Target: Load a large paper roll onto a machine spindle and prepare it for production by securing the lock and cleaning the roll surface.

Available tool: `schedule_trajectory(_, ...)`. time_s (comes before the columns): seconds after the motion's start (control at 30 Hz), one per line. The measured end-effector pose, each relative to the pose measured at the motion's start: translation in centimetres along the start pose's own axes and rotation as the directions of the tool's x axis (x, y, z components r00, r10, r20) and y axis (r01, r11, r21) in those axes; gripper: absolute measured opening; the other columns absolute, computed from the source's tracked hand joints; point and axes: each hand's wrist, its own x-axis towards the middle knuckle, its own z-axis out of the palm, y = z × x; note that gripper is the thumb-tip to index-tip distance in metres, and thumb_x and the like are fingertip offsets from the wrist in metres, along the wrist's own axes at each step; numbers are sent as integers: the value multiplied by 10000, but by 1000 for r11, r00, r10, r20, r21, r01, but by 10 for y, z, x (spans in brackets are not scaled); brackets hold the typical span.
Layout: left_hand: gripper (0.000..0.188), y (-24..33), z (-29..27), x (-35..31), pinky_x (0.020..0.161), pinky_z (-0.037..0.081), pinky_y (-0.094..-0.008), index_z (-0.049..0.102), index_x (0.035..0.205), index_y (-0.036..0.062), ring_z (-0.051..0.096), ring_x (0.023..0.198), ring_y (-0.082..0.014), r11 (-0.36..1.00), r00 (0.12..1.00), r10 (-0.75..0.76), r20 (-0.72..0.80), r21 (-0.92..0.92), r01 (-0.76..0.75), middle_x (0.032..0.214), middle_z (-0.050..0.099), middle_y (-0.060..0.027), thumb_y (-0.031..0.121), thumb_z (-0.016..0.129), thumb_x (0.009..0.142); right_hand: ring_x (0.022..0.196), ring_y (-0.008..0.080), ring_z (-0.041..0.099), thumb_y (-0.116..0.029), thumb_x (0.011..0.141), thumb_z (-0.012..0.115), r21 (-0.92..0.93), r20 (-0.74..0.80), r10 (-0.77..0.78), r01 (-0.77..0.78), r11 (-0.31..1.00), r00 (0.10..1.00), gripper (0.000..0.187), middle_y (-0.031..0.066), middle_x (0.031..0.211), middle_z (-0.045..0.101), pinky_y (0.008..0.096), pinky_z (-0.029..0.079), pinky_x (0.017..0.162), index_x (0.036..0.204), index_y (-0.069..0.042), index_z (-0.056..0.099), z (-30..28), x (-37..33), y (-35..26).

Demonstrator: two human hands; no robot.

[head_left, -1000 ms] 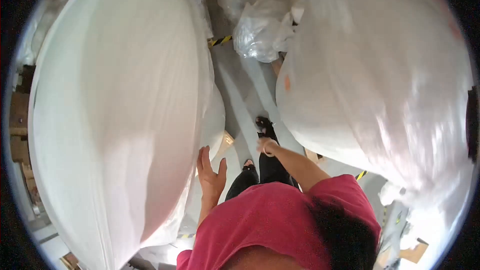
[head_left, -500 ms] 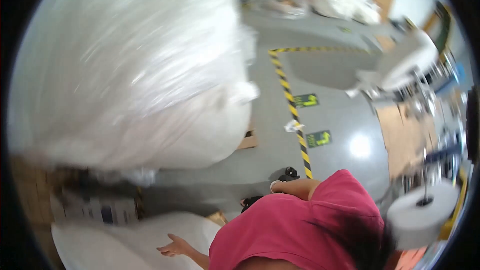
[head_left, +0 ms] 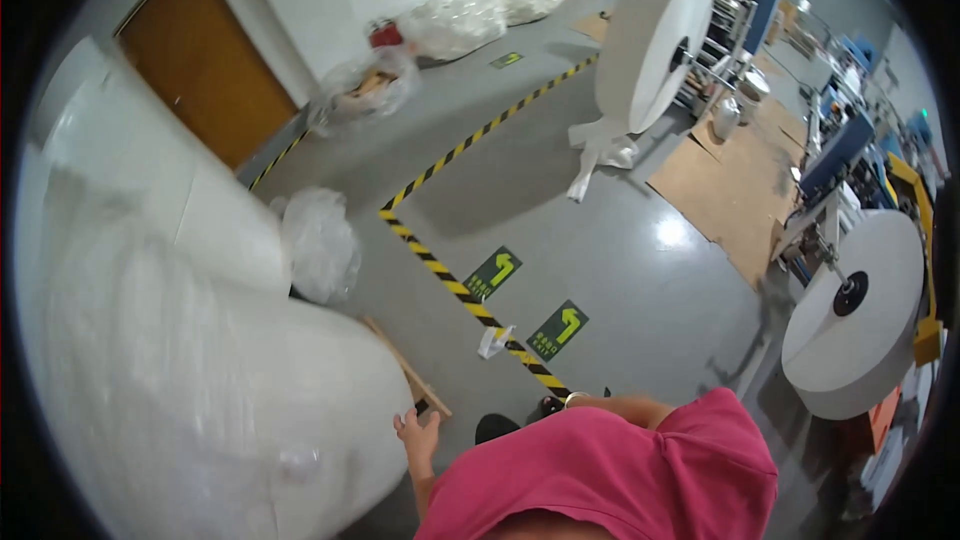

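My left hand (head_left: 416, 432) is raised with its fingers apart and holds nothing. It is beside the rounded end of a large white roll (head_left: 330, 390) wrapped in clear plastic; whether the fingertips touch it I cannot tell. A wooden pallet edge (head_left: 425, 390) shows low beyond that hand. My right forearm (head_left: 630, 410), with a light band (head_left: 574, 398) at the wrist, bends across in front of my pink shirt (head_left: 600, 470). The shirt hides most of the right hand, so its fingers do not show.
Yellow-black tape (head_left: 440, 270) marks the grey floor, with green arrow signs (head_left: 558, 330) beside it. White rolls (head_left: 850, 320) sit on machines at right. Crumpled plastic (head_left: 320, 245) and a bag (head_left: 365, 90) lie near a brown door (head_left: 210, 60).
The view has swung, bringing the door and machines in. My left hand, earlier low over white material, is now farther forward beside the wrapped roll, still empty. The right arm remains bent across my front.
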Motion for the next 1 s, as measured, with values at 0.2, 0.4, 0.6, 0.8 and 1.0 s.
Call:
schedule_trajectory(0.2,639,91,18,125,994,256,-428,417,1193,-12,189,1256,-391,976,990,135,47,168,-141,1339,178,-292,362,629,720,874,281,573,-392,742,531,415,-49,-138,146,898,989,348,121,945,621,369,431,767,872,-95,656,-192,59,-47)
schedule_trajectory(0.4,614,214,23,280,978,282,-413,398,1176,-37,245,1226,-394,955,963,242,122,145,-259,1292,251,-296,313,641,733,969,295,557,-380,775,504,917,-368,-284,296,-265,885,396,154,1051,586,363,449,785,1023,-90,607,-384,13,19)
schedule_trajectory(0.6,457,399,51,432,848,394,-402,387,1200,-28,484,981,-349,811,821,569,49,130,-570,1044,501,-223,215,505,831,1109,336,426,-466,620,659,764,-174,505,-208,611,846,711,133,1191,454,510,394,833,1225,-189,407,-629,-121,81)
schedule_trajectory(0.8,289,660,99,461,531,387,-264,544,1023,-20,450,530,-78,726,711,679,180,-302,-617,626,518,-43,194,388,909,1145,339,423,-481,585,667,906,343,297,-398,148,891,922,213,1248,422,419,357,937,1320,-96,264,-715,-136,197)
schedule_trajectory(1.0,310,817,145,478,520,320,-240,546,765,-10,355,530,-85,469,495,865,79,-478,-742,549,392,4,277,489,868,911,291,551,-299,680,644,872,142,599,186,-452,788,567,149,1052,569,379,446,789,1157,-33,490,-776,-121,406)
